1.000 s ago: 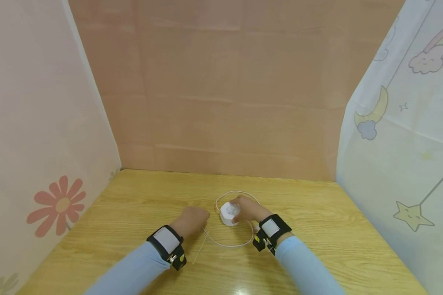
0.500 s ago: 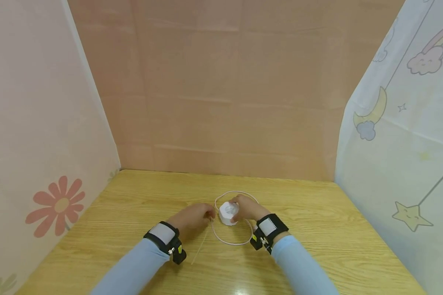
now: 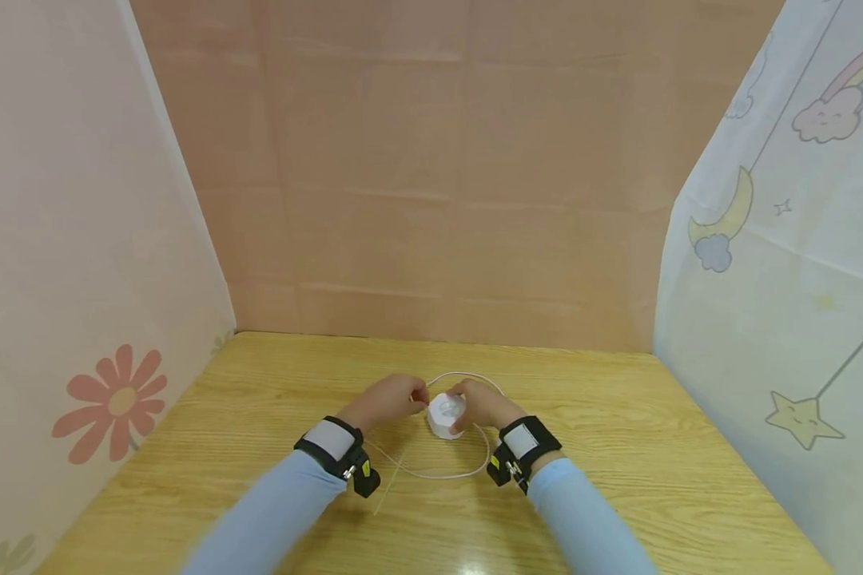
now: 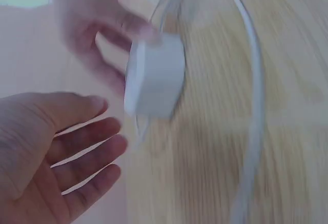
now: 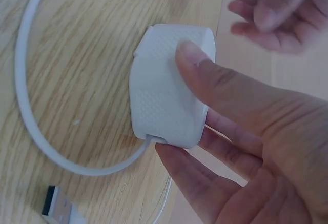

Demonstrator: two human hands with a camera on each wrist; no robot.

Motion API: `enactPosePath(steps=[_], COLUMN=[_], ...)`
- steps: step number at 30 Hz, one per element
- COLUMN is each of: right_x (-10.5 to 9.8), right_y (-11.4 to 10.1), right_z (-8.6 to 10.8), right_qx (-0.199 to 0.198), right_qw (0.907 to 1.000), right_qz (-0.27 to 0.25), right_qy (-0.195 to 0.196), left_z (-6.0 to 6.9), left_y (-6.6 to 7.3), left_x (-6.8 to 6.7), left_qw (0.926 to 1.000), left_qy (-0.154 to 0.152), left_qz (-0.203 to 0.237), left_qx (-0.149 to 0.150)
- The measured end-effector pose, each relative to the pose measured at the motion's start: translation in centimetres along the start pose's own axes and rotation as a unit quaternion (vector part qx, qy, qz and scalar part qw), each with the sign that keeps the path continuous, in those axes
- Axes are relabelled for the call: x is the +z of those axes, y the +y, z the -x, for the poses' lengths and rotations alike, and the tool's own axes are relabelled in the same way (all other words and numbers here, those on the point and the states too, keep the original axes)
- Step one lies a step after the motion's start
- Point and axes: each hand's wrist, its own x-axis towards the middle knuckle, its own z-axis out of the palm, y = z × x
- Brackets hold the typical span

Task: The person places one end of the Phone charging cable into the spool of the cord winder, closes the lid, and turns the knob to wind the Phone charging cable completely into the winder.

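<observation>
A white block with angled sides (image 3: 443,418), (image 4: 160,75), (image 5: 164,93) is gripped by my right hand (image 3: 483,406), (image 4: 95,21), (image 5: 251,126), thumb on one face and fingers around the far side. My left hand (image 3: 390,401), (image 4: 56,155), (image 5: 293,16) is just left of the block, fingers loosely bent and apart, with nothing visible between them. A white cable (image 3: 442,477), (image 4: 257,80), (image 5: 21,75) enters the block's edge and curves over the table. The right wrist view shows a USB plug (image 5: 61,207) at lower left.
A thin yellowish strand (image 3: 387,493) lies on the wooden table (image 3: 618,447) by the left wrist. A plain pinkish backdrop (image 3: 431,176) stands behind. Printed sheets flank it, one with a red flower (image 3: 121,402), the other with a star (image 3: 804,419).
My left hand has moved away from the near part of the cable, up and right to beside the block. That cable part now reaches further left. The right hand has kept its grip on the block.
</observation>
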Motion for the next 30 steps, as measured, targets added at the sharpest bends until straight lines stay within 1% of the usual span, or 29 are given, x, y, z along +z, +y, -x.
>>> enactPosePath(steps=[4, 7, 10, 12, 15, 18, 20, 23, 24, 27, 30], right_x=[0.0, 0.3, 0.5, 0.5, 0.4, 0.3, 0.2, 0.2, 0.2, 0.3, 0.4], right_y=[-0.1, 0.0, 0.0, -0.1, -0.2, -0.3, -0.3, -0.4, -0.4, -0.4, -0.2], right_z=[-0.1, -0.2, -0.3, -0.3, -0.2, -0.2, -0.3, -0.3, -0.3, -0.4, -0.5], right_qx=[-0.015, -0.021, -0.016, -0.010, -0.004, -0.003, -0.004, -0.002, -0.001, 0.000, -0.002], right_qw=[0.9998, 0.9994, 0.9995, 0.9996, 0.9998, 0.9998, 0.9999, 0.9999, 0.9999, 0.9998, 0.9998], right_qz=[0.011, 0.023, 0.025, 0.023, 0.018, 0.014, 0.008, -0.006, -0.011, -0.017, -0.017], right_qy=[0.011, 0.016, 0.013, 0.011, 0.009, 0.011, 0.012, 0.009, 0.008, 0.004, 0.003], left_z=[-1.5, -2.5, -3.0, -3.3, -3.4, -3.4, -3.5, -3.6, -3.6, -3.5, -3.4], left_y=[1.5, 2.1, 2.5, 2.7, 3.0, 3.2, 3.1, 2.8, 2.7, 2.6, 2.6], left_x=[1.2, 2.4, 3.5, 4.0, 4.0, 3.9, 3.8, 3.8, 3.8, 3.7, 3.7], left_qw=[0.9993, 0.9968, 0.9921, 0.9878, 0.9831, 0.9826, 0.9829, 0.9807, 0.9789, 0.9707, 0.9642], left_qy=[0.017, 0.025, 0.036, 0.042, 0.050, 0.050, 0.050, 0.054, 0.056, 0.059, 0.061], left_qz=[-0.032, -0.073, -0.120, -0.150, -0.176, -0.178, -0.177, -0.188, -0.196, -0.231, -0.254], left_qx=[0.012, 0.019, 0.012, 0.003, -0.009, -0.018, -0.015, 0.002, 0.011, 0.030, 0.044])
